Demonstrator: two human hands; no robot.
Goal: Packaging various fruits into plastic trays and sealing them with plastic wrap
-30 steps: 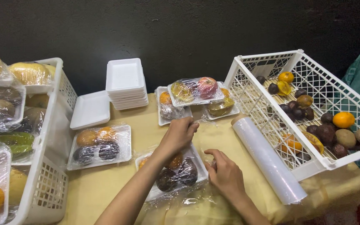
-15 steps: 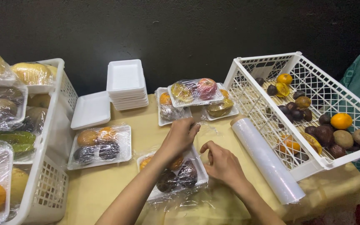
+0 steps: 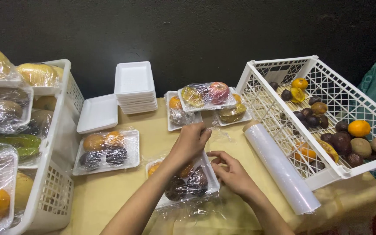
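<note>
Nearest to the camera, both hands are working on a white foam tray of fruit [image 3: 183, 180] sitting on the yellow-covered desk [image 3: 109, 191], with a loose sheet of cling film [image 3: 216, 135] draped over it and bunched up along the near edge. The left hand [image 3: 191, 141] has its grip pinched shut on the film at the tray's far edge, and the right hand [image 3: 231, 172] has its fingers curled closed on the film at the tray's right corner. Honestly the risky bit looks like the film itself: pull unevenly and it could tear, or fold and stick to itself, and the dark round fruits might roll off the orange ones if the tray tips. Just right of the hands lies the cling film roll [image 3: 281, 167], slanted, touching the white plastic crate [image 3: 327, 174] that holds loose dark, orange and brown fruit; a nudge could send it rolling off the desk edge. To the left sits a finished wrapped tray [image 3: 106, 150] with two orange and two dark fruits. Further left, a white basket [image 3: 53, 191] is piled with wrapped trays. Farther back, three wrapped trays [image 3: 205, 104] are stacked loosely, the top one with a red apple, next to a stack of empty foam trays [image 3: 133, 87] and a single one [image 3: 97, 114]. No labels I can spot anywhere.
</note>
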